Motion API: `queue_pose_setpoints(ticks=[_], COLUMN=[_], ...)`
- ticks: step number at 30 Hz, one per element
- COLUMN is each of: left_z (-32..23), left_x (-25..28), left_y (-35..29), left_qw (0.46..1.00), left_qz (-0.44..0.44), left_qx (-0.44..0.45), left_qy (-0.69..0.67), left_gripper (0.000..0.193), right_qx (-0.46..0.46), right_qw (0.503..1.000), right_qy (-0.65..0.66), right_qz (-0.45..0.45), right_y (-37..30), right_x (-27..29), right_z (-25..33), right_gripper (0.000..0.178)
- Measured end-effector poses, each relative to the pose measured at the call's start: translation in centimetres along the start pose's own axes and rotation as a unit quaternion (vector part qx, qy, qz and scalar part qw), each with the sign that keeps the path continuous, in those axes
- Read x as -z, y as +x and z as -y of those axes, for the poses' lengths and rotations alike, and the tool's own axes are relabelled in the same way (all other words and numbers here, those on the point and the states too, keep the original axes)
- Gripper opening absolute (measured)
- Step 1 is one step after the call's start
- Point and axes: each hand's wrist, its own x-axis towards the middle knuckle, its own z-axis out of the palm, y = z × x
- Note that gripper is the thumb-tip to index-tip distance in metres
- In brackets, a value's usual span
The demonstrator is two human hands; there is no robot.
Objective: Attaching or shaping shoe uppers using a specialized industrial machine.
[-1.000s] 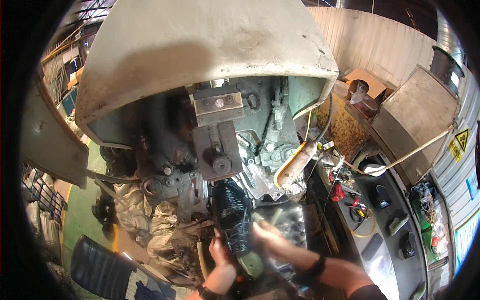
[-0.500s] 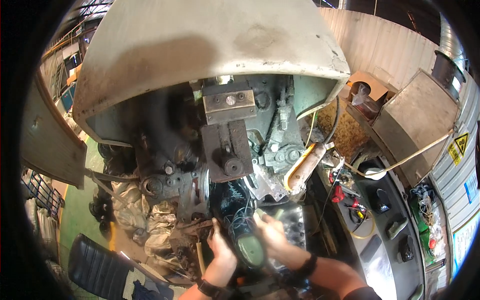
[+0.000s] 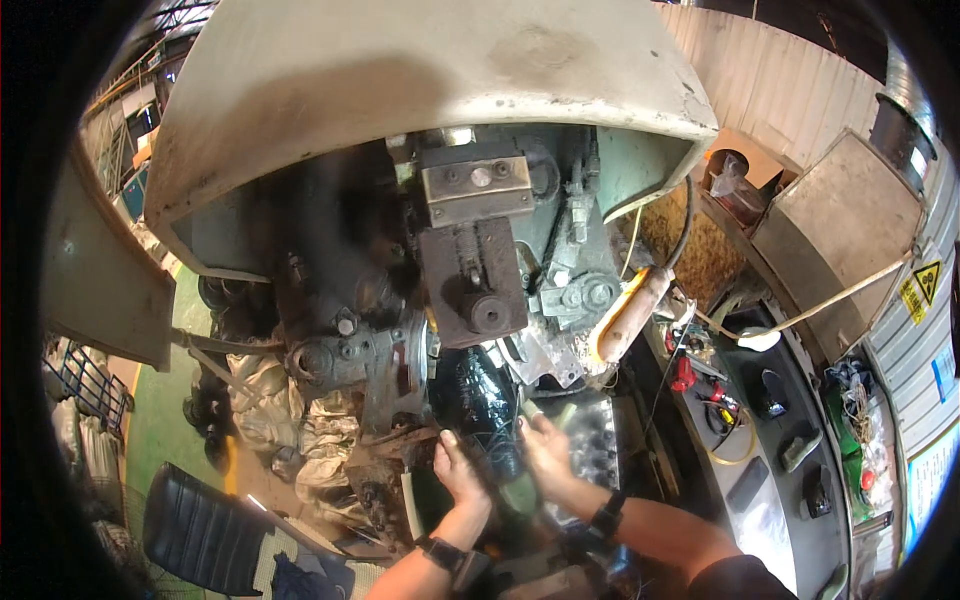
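A glossy black shoe upper (image 3: 478, 392), laced with thin cords, sits on a green shoe last (image 3: 518, 493). Its far end lies beneath the dark metal block (image 3: 470, 285) of a machine; whether the two touch is hidden. My left hand (image 3: 462, 474) grips the left side of the shoe, thumb upward, its fingers partly hidden. On the opposite side my right hand (image 3: 546, 455) is closed against the shoe, near the cords. Just beyond the right fingers shows a short pale green strip (image 3: 566, 414).
A large pale hood (image 3: 430, 80) overhangs the machine. To the right, a lit lamp (image 3: 630, 318) hangs beside a bench (image 3: 735, 425) holding dark shoe pieces and a red tool (image 3: 683, 374). At left are a black chair (image 3: 205, 525) and crumpled pale bags (image 3: 262, 400).
The near end of the shoe has swung so less of the green last shows. Both hands have shifted slightly right in view, still around the shoe. The whole view has moved a little.
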Motion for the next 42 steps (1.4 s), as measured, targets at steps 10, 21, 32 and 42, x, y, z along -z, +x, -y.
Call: queue_pose_setpoints(ticks=[10,21,32,42], left_z=[0.3,0.2,2.0,-18.2], left_x=[1.1,7.6,17.6,17.0], left_y=[-1.0,-0.2,-4.5,-12.2], left_qw=[0.999,0.839,0.493,0.807], left_qz=[0.002,0.251,0.536,0.286], left_qx=[0.024,-0.032,-0.148,-0.18], left_qy=[-0.033,0.481,0.669,0.484], left_gripper=[0.033,0.031,0.054,0.047], right_qx=[-0.019,-0.107,-0.136,0.175], right_qw=[0.998,0.992,0.972,0.911], right_qy=[-0.051,-0.048,-0.16,-0.331], right_qz=[-0.014,0.048,0.104,0.174], right_y=[-1.2,-2.2,-5.4,-15.3], right_x=[-0.5,2.3,4.5,2.7], right_z=[1.2,3.0,5.7,8.8], right_gripper=[0.053,0.068,0.084,0.072])
